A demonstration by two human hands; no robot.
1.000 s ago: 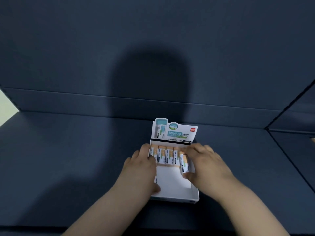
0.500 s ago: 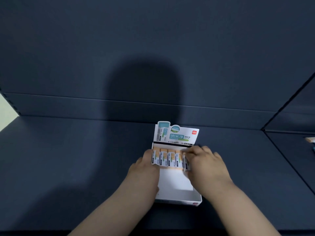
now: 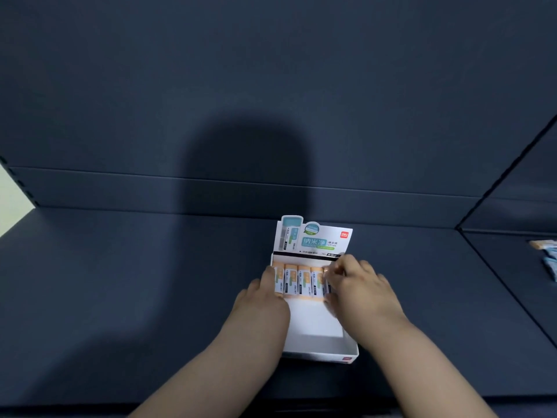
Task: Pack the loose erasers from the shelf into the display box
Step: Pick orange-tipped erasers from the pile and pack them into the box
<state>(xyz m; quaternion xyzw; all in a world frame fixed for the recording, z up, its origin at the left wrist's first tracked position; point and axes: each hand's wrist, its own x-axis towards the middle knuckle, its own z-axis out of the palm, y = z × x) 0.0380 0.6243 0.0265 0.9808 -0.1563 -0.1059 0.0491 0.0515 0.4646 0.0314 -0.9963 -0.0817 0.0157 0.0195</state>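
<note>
Five erasers (image 3: 304,280) are shown side by side in one row at the 12 o'clock end of the display box (image 3: 319,356), each with its long axis run from 12 to 6 o'clock. The row is closed at 3 o'clock by the fifth eraser (image 3: 327,285), which is half hidden. The right hand (image 3: 358,288) is laid over that end, its fingers (image 3: 337,271) curled down and closed on the fifth eraser, so that the piece lies directly under the fingertips, at the box's right wall. The left hand (image 3: 262,297) is set at 9 o'clock of the row, with one digit stretched along the first eraser (image 3: 279,282); whether the box wall is pinched by the other fingers cannot be told. Seating of the fifth eraser is judged to be the step in hand. Toward 6 o'clock the box floor is bare, so room for further rows is left. More loose erasers (image 3: 544,257) are heaped in the neighbouring bay at 3 o'clock, well apart from the box; the right hand is the nearer to them. Materials: thin matt white cardboard for the box, with a printed header card (image 3: 313,239) upright at its 12 o'clock edge; blocky erasers with pale orange ends in printed sleeves; a smooth, dark blue shelf (image 3: 120,282).
</note>
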